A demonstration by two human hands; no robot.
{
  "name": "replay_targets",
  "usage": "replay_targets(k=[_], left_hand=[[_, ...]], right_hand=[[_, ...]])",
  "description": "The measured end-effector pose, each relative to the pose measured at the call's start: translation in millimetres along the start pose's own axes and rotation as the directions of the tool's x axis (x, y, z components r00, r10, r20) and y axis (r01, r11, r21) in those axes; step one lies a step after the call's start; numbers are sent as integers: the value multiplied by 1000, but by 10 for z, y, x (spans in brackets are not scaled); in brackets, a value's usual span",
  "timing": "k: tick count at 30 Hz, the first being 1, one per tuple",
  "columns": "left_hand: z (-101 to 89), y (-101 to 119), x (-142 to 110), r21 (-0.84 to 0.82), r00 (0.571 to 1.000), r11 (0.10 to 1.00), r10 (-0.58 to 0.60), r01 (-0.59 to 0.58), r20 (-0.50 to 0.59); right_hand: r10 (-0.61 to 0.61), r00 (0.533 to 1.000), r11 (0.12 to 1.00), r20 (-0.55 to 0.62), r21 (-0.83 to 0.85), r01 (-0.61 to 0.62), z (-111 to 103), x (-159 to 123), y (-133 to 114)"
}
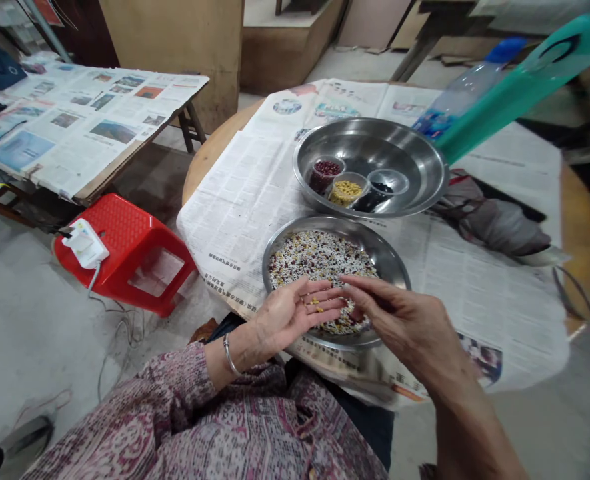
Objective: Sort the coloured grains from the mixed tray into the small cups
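Observation:
My left hand (295, 312) lies palm up over the near edge of a steel basin (397, 263), fingers stretched out, holding several small yellow beans (317, 305). Close to its fingertips, my right hand (399, 313) comes in from the right with thumb and fingers pinched together; whatever they may hold is hidden. White rice-like grains mixed with dark red, yellow and black pieces (319, 257) fill much of the basin. Behind it, a larger steel basin (395, 143) contains three clear cups: dark red beans (327, 168), yellow beans (345, 192) and black beans (381, 189).
Newspaper (245, 200) covers the round table. A blue-capped bottle (465, 90), a long green object (529, 87) and a grey plastic bag (495, 217) are beyond or right of the basins. At left, a red stool (129, 233) bears a white power strip (85, 244).

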State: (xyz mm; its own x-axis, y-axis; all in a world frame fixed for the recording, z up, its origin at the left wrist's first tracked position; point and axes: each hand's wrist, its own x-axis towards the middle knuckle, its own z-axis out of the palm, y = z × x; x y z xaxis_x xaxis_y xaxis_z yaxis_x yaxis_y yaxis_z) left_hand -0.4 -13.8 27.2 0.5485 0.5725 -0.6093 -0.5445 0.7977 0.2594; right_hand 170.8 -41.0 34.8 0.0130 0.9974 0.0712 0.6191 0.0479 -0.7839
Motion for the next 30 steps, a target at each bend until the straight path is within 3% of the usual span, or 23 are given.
replay_targets(k=[4,11,18,23,30], left_hand=[[-7,2,-4,5,1000,1000,-13,13,4],[-53,-31,20,-17,997,1000,-6,7,72],[-49,-33,29,3,992,999,-49,49,115],[-33,-37,25,96,974,994,-71,51,216],[-43,-50,41,55,980,994,-99,91,175]], right_hand=[[-32,995,997,-90,-78,25,3,12,77],[-208,974,972,93,-93,216,127,-15,-111],[-309,944,931,113,-168,325,150,-47,-149],[-359,911,853,204,-323,409,161,-56,-208],[-456,857,686,239,-520,509,194,-55,-266]])
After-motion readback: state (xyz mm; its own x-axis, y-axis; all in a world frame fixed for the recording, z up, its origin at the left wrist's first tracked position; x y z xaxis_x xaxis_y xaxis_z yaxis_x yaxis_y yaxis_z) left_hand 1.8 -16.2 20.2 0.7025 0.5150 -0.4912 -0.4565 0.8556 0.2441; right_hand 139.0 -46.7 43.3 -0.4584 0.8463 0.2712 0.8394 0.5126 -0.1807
